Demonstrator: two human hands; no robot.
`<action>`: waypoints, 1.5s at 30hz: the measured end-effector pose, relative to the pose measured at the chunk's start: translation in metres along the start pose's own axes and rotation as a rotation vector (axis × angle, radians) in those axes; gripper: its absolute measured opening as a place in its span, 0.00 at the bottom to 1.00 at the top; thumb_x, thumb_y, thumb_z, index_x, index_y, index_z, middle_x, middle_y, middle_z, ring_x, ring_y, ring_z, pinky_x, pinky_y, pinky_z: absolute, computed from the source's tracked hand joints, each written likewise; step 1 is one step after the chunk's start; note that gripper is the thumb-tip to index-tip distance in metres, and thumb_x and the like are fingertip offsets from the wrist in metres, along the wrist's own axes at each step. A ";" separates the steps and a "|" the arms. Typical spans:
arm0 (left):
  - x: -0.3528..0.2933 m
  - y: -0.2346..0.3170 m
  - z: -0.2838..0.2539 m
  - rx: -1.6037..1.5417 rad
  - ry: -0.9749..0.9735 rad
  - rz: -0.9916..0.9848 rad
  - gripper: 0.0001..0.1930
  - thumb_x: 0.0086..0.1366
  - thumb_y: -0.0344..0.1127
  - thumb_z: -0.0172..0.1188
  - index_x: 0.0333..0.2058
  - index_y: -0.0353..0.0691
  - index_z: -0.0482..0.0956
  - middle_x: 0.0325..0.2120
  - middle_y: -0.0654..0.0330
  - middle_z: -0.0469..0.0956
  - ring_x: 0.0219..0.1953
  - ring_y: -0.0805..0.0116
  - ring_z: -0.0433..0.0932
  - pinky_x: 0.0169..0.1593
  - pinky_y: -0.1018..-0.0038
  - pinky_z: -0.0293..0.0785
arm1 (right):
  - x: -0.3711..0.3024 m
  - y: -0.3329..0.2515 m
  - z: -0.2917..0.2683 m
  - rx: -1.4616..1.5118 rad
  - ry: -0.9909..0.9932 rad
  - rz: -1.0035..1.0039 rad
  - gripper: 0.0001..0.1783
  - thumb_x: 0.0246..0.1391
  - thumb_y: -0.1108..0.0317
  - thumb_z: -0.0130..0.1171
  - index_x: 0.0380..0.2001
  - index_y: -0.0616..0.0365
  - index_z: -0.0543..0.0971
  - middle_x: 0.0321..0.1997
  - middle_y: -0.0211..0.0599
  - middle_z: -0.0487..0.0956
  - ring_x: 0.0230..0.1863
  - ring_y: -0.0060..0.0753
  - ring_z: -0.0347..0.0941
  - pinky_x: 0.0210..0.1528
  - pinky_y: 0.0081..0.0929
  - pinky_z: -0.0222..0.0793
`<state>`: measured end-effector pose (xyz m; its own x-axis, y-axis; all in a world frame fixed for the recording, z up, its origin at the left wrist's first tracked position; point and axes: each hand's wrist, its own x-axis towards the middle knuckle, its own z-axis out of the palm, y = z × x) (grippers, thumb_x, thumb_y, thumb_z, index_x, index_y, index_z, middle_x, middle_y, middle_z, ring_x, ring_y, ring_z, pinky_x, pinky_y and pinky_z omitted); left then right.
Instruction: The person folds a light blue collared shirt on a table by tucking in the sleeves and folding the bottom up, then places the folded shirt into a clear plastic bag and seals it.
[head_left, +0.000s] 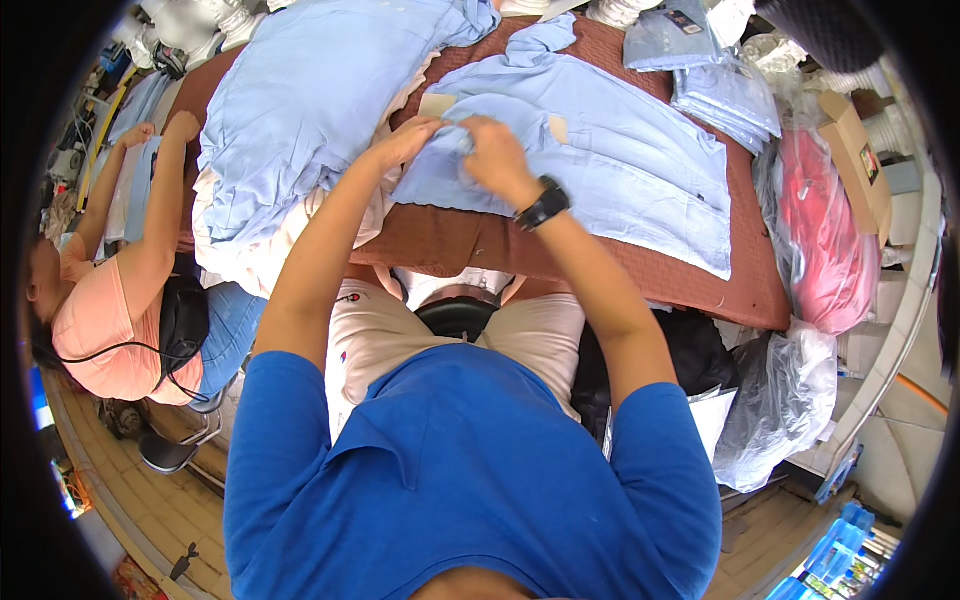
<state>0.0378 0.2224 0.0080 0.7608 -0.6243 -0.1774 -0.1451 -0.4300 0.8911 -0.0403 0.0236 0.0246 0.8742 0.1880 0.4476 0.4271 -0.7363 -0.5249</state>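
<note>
A light blue shirt lies spread on the brown quilted table cover in front of me. At its left end my left hand has its fingers pinched together on the cloth, beside a small beige card. My right hand, a black watch on its wrist, is curled over the same part of the shirt, its fingers closed on the cloth and slightly blurred. Another beige piece rests on the shirt to the right of that hand. What exactly lies under my fingertips is hidden.
A heap of light blue shirts rises to the left. Folded shirts in clear bags sit at the far right, near a pink bagged bundle and a cardboard box. Another person works at the left with both arms raised.
</note>
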 end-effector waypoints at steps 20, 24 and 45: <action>-0.013 -0.006 0.012 0.177 0.267 0.173 0.11 0.51 0.30 0.73 0.32 0.37 0.81 0.30 0.58 0.82 0.36 0.67 0.79 0.43 0.70 0.73 | 0.039 0.088 -0.272 0.216 -0.287 0.139 0.21 0.48 0.87 0.57 0.45 0.59 0.86 0.48 0.38 0.85 0.52 0.30 0.79 0.58 0.27 0.72; -0.012 -0.026 0.011 0.086 0.253 0.194 0.09 0.50 0.22 0.70 0.31 0.36 0.81 0.30 0.61 0.81 0.37 0.70 0.78 0.46 0.73 0.73 | -0.055 0.104 -0.261 0.261 -0.191 0.136 0.28 0.38 0.93 0.46 0.36 0.58 0.88 0.46 0.38 0.85 0.50 0.36 0.79 0.54 0.28 0.73; -0.018 -0.026 0.004 0.092 0.223 0.239 0.04 0.54 0.26 0.63 0.29 0.36 0.84 0.34 0.54 0.80 0.44 0.56 0.77 0.53 0.67 0.69 | -0.109 0.068 -0.184 -0.229 0.141 0.107 0.20 0.60 0.70 0.59 0.55 0.50 0.81 0.66 0.46 0.71 0.64 0.54 0.66 0.65 0.48 0.63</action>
<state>0.0250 0.2421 -0.0142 0.8169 -0.5604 0.1366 -0.3846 -0.3526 0.8531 -0.1492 -0.1662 0.0730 0.8640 0.0213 0.5031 0.2573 -0.8775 -0.4048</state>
